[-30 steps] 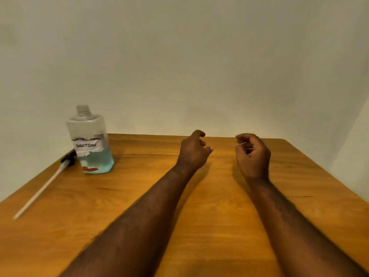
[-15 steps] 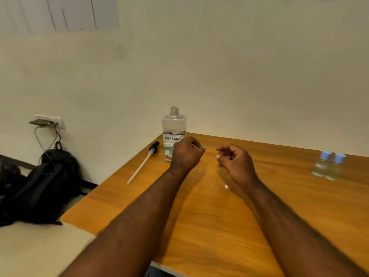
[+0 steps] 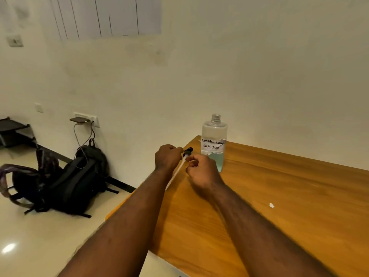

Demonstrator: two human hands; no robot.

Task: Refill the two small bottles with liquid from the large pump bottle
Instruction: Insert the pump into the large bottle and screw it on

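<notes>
The large pump bottle (image 3: pixel 214 142) stands upright at the far corner of the worktop (image 3: pixel 289 196), its threaded neck bare and the blue-tinted liquid filling only its lower part. I judge it light for its size, clear hard plastic, smooth and a little slippery, and easy to tip with so little in it; the flat sides around the taped label look like the place to take it. Its pump (image 3: pixel 188 151) lies just left of the bottle, black head nearest it and the thin white tube running towards the worktop's edge. It looks featherlight and springy, best lifted by the head.

The left hand (image 3: pixel 167 156) sits curled just left of the pump head and the right hand (image 3: pixel 199 170) curled in front of the bottle, over the tube. I cannot tell whether either grip is on the pump or on nothing.

Half a second back both hands were nearer the middle of the worktop, right of the pump, and the two small bottles showed far right of the large one; now they are out of view.
</notes>
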